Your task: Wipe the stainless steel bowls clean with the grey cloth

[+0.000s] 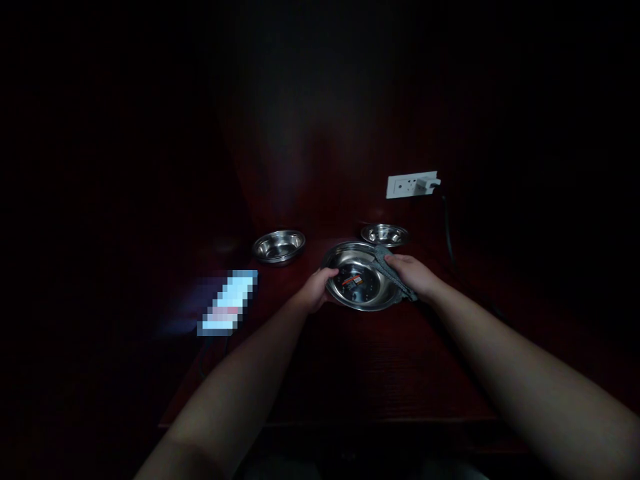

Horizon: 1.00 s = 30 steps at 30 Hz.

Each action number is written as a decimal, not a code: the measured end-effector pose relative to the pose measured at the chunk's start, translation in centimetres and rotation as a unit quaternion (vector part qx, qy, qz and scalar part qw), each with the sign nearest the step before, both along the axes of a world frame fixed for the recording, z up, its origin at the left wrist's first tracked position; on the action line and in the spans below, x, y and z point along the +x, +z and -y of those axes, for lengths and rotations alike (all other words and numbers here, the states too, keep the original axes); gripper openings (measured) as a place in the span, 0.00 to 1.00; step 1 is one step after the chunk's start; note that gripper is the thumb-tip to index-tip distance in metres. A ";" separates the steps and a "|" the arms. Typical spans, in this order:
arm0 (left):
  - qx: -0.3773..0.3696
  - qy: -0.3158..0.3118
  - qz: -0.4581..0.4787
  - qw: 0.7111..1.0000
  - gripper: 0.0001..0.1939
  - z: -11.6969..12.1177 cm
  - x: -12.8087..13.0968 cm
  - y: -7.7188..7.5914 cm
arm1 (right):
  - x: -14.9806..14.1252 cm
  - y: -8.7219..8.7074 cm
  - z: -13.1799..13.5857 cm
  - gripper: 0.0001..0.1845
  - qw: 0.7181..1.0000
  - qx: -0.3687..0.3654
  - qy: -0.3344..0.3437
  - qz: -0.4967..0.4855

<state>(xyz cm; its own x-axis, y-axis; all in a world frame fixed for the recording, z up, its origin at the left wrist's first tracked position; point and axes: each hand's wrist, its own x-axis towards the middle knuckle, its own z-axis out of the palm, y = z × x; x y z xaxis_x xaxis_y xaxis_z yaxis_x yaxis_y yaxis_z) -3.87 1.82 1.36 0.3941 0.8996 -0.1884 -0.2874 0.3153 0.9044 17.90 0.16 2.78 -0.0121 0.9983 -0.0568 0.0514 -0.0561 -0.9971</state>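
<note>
A large steel bowl (359,280) sits tilted toward me on a dark red wooden table (350,360), with a small label stuck inside it. My left hand (316,288) is closed on its left rim. My right hand (413,275) presses a grey cloth (391,267) against the bowl's right rim, fingers curled over the cloth.
Two smaller steel bowls stand behind: one at the left (279,245), one at the back right (384,235). A lit phone screen (227,302) lies at the left. A white wall socket (411,184) holds a plug with a dark cable hanging down. The room is very dark.
</note>
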 end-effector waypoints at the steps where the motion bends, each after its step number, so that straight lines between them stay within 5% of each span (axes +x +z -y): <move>1: -0.003 -0.007 -0.002 1.000 0.19 0.0 -0.1 -0.1 | 0.1 0.0 0.0 0.13 1.000 -0.002 0.009 0.004; 15: 0.018 -0.064 -0.013 0.998 0.18 0.0 0.2 -0.5 | 1.0 -0.4 0.2 0.11 0.991 -0.049 0.120 0.028; 22: 0.047 -0.094 -0.004 0.994 0.29 0.1 0.4 -0.4 | 0.9 -0.4 0.0 0.07 0.995 -0.070 0.071 0.018; 30: 0.109 -0.009 0.036 0.993 0.32 0.5 1.1 -0.2 | 0.6 -1.0 -0.7 0.08 0.998 -0.059 -0.004 -0.034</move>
<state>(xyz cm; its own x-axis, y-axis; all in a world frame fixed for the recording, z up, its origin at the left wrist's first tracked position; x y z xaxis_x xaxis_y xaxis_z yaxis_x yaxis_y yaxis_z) -2.81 1.27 1.19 0.4159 0.9086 0.0387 -0.3503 0.1208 0.9288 18.51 0.87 1.77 -0.0126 0.9847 -0.1736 -0.0173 -0.1738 -0.9846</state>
